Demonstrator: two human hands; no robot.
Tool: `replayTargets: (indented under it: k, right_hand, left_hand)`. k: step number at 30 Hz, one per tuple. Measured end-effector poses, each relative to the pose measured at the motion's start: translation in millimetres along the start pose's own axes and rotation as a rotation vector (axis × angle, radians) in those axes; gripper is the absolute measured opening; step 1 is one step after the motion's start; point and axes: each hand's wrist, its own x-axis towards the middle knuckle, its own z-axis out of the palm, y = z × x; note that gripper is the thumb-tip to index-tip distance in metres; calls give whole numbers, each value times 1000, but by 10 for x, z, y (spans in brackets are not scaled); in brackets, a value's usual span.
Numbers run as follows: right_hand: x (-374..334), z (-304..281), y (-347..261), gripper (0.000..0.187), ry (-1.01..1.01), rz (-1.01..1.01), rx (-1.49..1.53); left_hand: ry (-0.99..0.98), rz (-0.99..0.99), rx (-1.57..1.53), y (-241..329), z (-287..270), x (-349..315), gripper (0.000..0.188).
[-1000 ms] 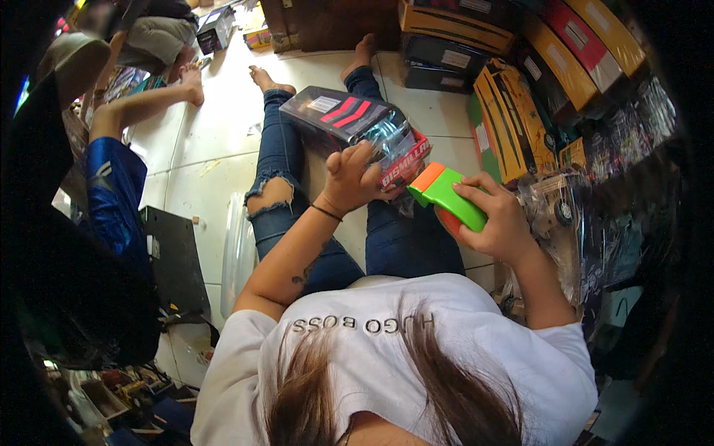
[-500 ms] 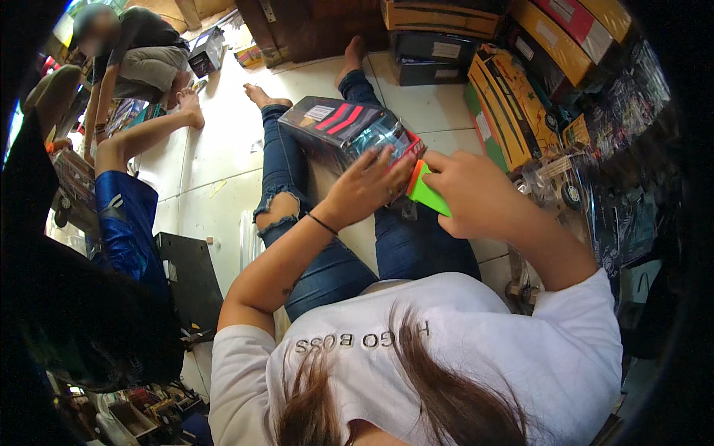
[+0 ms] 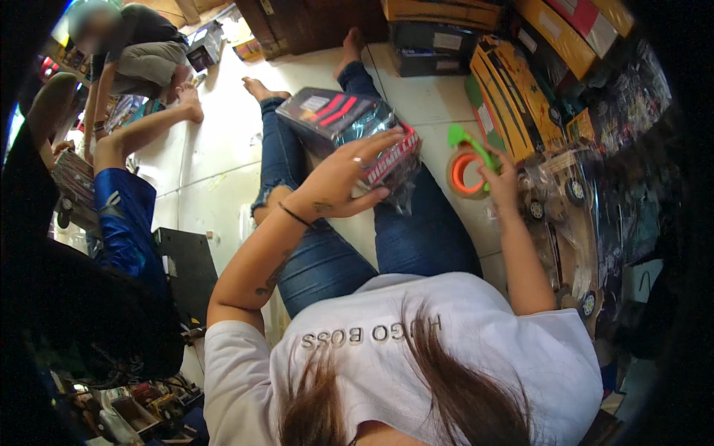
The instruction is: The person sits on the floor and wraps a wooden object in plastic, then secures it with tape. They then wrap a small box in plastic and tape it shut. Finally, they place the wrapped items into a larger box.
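Observation:
A dark box with red stripes [image 3: 318,111], wrapped in clear plastic, rests across my legs. My left hand [image 3: 343,177] grips its near end, fingers over the top and thumb on the near side. Loose clear film [image 3: 404,195] hangs from that end. To the right of the box and apart from it, my right hand [image 3: 503,181] holds a green tape dispenser [image 3: 458,137] by its edge. An orange ring [image 3: 454,175] shows on the dispenser, above the floor tiles.
Yellow and dark boxes [image 3: 513,104] are stacked at the far right. Wooden toy vehicles with wheels [image 3: 574,190], partly in plastic, lie along my right. A black box [image 3: 186,267] stands on my left. Beyond it, a person [image 3: 145,56] crouches, and another person's bare leg [image 3: 149,130] stretches out.
My right hand has moved right with the tape dispenser, away from the box's near end. My left hand has shifted slightly down and turned on the box, and the printed end now shows.

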Motion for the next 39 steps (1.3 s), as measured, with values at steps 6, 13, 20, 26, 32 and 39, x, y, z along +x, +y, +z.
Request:
replayTargets:
  k: [6, 13, 20, 26, 32, 39]
  right_hand:
    - [265, 472, 1352, 41, 74, 171, -61]
    - [126, 481, 957, 62, 93, -448, -612]
    - [-66, 911, -349, 78, -599, 53, 722]
    - [218, 578, -1031, 102, -453, -635, 471]
    - [-122, 1119, -1329, 29, -311, -508, 579]
    - [-260, 1503, -1448, 16, -393, -431, 644]
  left_hand:
    - [-387, -71, 263, -513, -744, 83, 130]
    - [-524, 120, -22, -940, -510, 572, 133]
    - [-329, -37, -332, -966, -460, 596, 122]
    - [414, -377, -569, -650, -543, 24, 137]
    - [764, -386, -807, -422, -450, -507, 145]
    - [764, -394, -839, -426, -461, -686, 147]
